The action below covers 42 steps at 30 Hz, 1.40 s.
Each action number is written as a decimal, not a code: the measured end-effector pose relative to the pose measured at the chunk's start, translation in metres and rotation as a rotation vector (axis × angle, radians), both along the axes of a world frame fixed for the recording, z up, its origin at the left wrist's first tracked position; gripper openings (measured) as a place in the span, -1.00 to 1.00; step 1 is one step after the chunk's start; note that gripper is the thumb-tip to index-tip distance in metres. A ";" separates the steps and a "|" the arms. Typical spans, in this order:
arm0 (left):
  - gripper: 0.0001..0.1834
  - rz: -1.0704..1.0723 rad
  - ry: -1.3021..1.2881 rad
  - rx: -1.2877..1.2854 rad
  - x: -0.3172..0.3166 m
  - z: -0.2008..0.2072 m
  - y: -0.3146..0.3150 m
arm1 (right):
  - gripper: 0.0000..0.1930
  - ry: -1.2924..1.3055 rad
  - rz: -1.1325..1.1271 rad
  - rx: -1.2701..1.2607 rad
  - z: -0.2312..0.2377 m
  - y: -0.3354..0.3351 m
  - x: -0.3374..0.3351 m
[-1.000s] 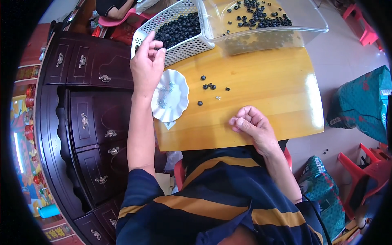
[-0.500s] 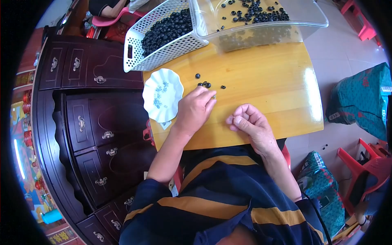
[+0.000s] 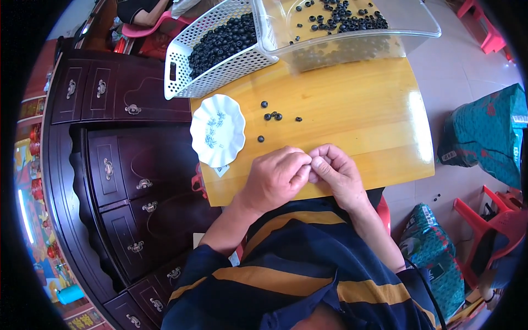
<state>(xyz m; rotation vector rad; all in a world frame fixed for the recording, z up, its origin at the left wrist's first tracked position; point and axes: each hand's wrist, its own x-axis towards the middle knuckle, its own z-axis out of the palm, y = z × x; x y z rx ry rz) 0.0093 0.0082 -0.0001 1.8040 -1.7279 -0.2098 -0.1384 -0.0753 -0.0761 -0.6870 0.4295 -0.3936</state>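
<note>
My left hand [image 3: 279, 179] and my right hand [image 3: 339, 175] meet fingertip to fingertip over the near edge of the wooden table [image 3: 363, 121]. Both are pinched closed; whatever lies between the fingers is hidden. Beyond them, several small black round pieces [image 3: 268, 116] lie loose on the wood, with one single black piece [image 3: 260, 139] nearer my left hand. A white scalloped dish [image 3: 232, 146] with a leafy print sits at the table's left edge, left of my hands, with nothing in it.
A white perforated basket [image 3: 214, 81] full of black pieces stands at the far left, beside a clear plastic bin [image 3: 407, 39] holding more. Dark drawers [image 3: 126, 148] line the left. Teal sacks [image 3: 484, 137] and a red stool [image 3: 489, 231] are at right.
My left hand has drawn back from beside the loose black pieces to meet my right hand, uncovering one piece near the dish. My right hand has stayed nearly in place.
</note>
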 end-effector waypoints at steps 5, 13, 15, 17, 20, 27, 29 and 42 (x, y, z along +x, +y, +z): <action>-0.79 0.009 0.079 0.020 0.002 -0.001 0.004 | -0.82 0.034 0.034 -0.080 0.001 -0.001 -0.002; -0.79 0.000 0.252 -0.018 0.002 0.003 0.006 | -0.80 0.048 0.115 -0.045 0.009 -0.005 -0.004; -0.80 0.009 0.324 0.003 0.004 0.002 0.007 | -0.81 0.045 0.108 -0.001 0.009 -0.004 -0.004; -0.81 0.019 0.348 -0.004 0.004 0.000 0.008 | -0.82 0.024 0.090 -0.013 0.007 -0.002 -0.002; -0.84 0.034 0.332 -0.026 0.003 -0.005 0.010 | -0.83 -0.001 0.031 -0.045 0.003 0.003 0.001; -0.95 0.099 0.366 0.064 0.002 -0.011 0.011 | -0.88 0.177 -0.144 -0.432 0.000 0.006 0.001; -0.93 0.126 0.401 0.085 0.001 -0.015 0.011 | -0.90 0.236 -0.192 -0.601 0.002 0.005 0.003; -0.94 0.281 0.538 0.067 0.011 -0.037 0.027 | -0.96 0.382 -0.289 -1.283 0.020 -0.002 0.014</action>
